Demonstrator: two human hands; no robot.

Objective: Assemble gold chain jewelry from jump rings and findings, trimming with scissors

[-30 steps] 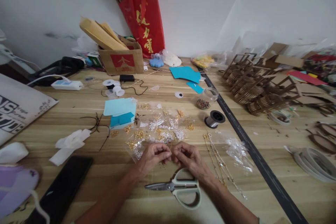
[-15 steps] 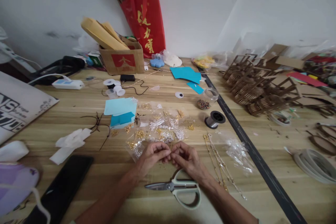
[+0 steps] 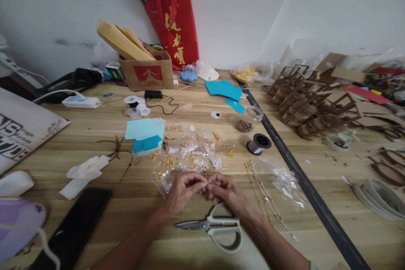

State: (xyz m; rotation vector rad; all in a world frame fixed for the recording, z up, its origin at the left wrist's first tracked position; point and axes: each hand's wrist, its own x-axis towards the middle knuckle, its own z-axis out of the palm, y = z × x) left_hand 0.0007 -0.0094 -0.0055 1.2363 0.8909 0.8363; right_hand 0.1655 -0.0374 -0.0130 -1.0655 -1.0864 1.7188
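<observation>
My left hand [image 3: 188, 187] and my right hand [image 3: 223, 187] meet fingertip to fingertip above the table, both pinched closed. A tiny thin gold-coloured bit shows between them, too small to name. Just beyond lie clear bags of gold and silver findings [image 3: 200, 163]. Scissors [image 3: 218, 225] with pale green handles rest below my hands, blades pointing left. To the right of my right hand are gold and silver chains [image 3: 264, 194]. A spool of grey wire [image 3: 258, 144] and a clear jar of small beads [image 3: 245, 125] stand farther right.
A black phone [image 3: 76, 223] and crumpled white tissue [image 3: 87, 171] lie left. Blue sheets [image 3: 145, 130] are beyond my left hand. Brown wooden baskets [image 3: 310, 105] stand at the back right. A cardboard box [image 3: 147, 71] and red bag [image 3: 177, 25] are behind. A dark strip [image 3: 297, 177] crosses the right.
My fingertips have shifted very slightly, with both hands still pinched together in the same place. The objects on the table have not visibly moved.
</observation>
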